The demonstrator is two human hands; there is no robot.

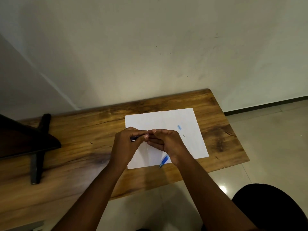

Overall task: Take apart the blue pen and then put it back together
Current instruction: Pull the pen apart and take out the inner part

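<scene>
My left hand (128, 144) is closed around a dark blue pen barrel (134, 138), whose end pokes out between thumb and fingers. My right hand (164, 141) meets it fingertip to fingertip over a white sheet of paper (191, 144); what it pinches is hidden by the fingers. A blue pen part with a pointed tip (164, 161) lies at the sheet's near edge, beside my right wrist. A small light-blue piece (179, 127) and a tiny grey piece (183, 135) rest on the paper to the right of my hands.
The paper lies on a wooden table (83, 130) against a pale wall. A dark stand with a black leg (38, 147) occupies the table's left side. Tiled floor (266, 139) shows to the right, and a dark rounded object (270, 209) sits bottom right.
</scene>
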